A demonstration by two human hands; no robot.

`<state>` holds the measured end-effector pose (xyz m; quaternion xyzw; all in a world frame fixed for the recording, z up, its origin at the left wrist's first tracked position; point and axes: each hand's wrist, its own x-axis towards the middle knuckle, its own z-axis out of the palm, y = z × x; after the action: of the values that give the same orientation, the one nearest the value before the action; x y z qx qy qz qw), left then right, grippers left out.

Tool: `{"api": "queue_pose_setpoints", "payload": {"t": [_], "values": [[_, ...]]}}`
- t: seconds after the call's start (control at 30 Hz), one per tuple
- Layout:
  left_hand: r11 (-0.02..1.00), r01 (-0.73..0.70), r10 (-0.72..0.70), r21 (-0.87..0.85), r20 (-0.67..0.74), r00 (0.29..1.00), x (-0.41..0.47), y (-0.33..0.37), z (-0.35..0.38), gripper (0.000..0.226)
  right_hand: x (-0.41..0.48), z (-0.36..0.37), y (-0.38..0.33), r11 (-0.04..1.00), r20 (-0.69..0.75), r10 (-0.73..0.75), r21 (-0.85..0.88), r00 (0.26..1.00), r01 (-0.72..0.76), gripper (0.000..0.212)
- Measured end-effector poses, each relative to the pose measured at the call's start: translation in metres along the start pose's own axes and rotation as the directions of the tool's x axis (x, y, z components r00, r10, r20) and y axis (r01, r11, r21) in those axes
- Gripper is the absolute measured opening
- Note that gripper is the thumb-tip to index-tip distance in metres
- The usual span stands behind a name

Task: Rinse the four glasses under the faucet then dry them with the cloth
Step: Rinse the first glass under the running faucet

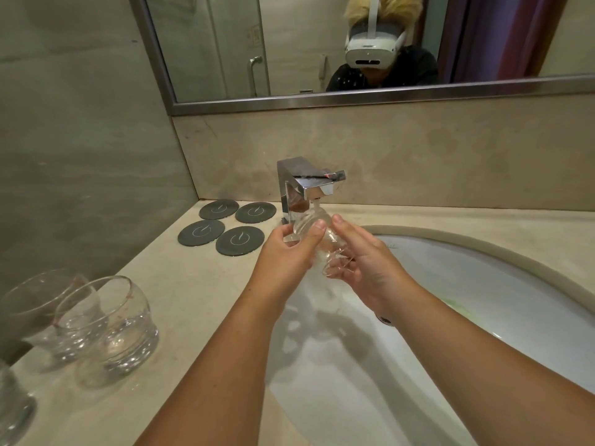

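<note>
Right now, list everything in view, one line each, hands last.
counter: one, beige, along the wall
sink: one, white, set in counter
faucet: one, chrome, behind sink, running
mirror: one, steel-framed, on the wall above
coasters: four, dark grey, on counter left of faucet
glass: one, clear, held under faucet
other glasses: three, clear, counter's left end, one cut off by the frame edge
left hand: grips glass
right hand: holds glass from the other side

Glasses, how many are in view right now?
4. One glass under the faucet, held by the left hand and right hand; two together on the countertop's left; one cut off at bottom-left.
</note>
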<state>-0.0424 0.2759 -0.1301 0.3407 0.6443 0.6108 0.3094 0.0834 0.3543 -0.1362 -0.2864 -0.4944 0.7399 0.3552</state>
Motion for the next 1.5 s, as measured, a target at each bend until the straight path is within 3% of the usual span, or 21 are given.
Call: {"api": "queue_pose_setpoints", "payload": {"t": [0.23,0.37,0.47,0.57,0.67,0.77,0.83,0.93,1.07,1.17,1.5], "values": [[0.993,0.047,-0.047,-0.106,0.001,0.999,0.002,-0.003,0.001,0.065,0.0,0.001,0.0,0.997,-0.061,-0.075,-0.003,0.995,0.075,0.064],[0.983,0.051,-0.061,-0.175,-0.055,0.997,0.006,-0.004,-0.001,0.046,0.0,0.002,-0.001,0.999,-0.072,0.005,0.043,0.997,-0.002,0.064],[0.981,0.015,-0.029,-0.192,-0.067,0.997,0.007,-0.005,-0.002,0.072,-0.007,0.004,-0.003,0.993,-0.024,0.117,0.012,0.993,-0.117,0.058],[0.987,-0.01,-0.002,-0.16,-0.078,0.997,0.008,-0.006,-0.002,0.083,-0.008,0.007,-0.004,0.988,-0.019,0.151,0.039,0.988,-0.151,0.067],[0.991,-0.005,-0.001,-0.137,-0.042,0.999,0.007,-0.005,-0.002,0.094,-0.005,0.007,-0.005,0.984,-0.059,0.136,0.12,0.989,-0.128,0.052],[0.994,0.017,-0.019,-0.109,-0.014,1.0,0.006,-0.005,0.0,0.059,-0.002,0.004,-0.005,0.976,-0.083,0.136,0.182,0.987,-0.119,0.035],[0.999,0.014,-0.016,-0.053,-0.04,0.999,0.005,-0.005,0.001,0.068,-0.001,0.003,-0.004,0.971,-0.079,0.155,0.197,0.985,-0.137,0.029],[0.999,-0.038,0.041,0.034,-0.088,0.995,0.001,-0.001,0.002,0.094,0.001,0.004,-0.004,0.96,-0.094,0.208,0.211,0.974,-0.185,0.038],[0.991,-0.083,0.093,0.109,-0.088,0.992,-0.003,0.004,0.002,0.066,0.0,0.003,-0.004,0.943,-0.1,0.292,0.194,0.951,-0.269,0.056],[0.978,-0.137,0.15,0.159,-0.074,0.986,-0.003,0.004,0.003,0.066,0.0,0.001,-0.001,0.929,-0.054,0.354,0.141,0.934,-0.343,0.076],[0.978,-0.146,0.155,0.147,-0.052,0.987,0.002,-0.001,0.008,0.073,0.004,0.003,0.003,0.846,-0.047,0.379,0.422,0.924,-0.325,0.064]]}}
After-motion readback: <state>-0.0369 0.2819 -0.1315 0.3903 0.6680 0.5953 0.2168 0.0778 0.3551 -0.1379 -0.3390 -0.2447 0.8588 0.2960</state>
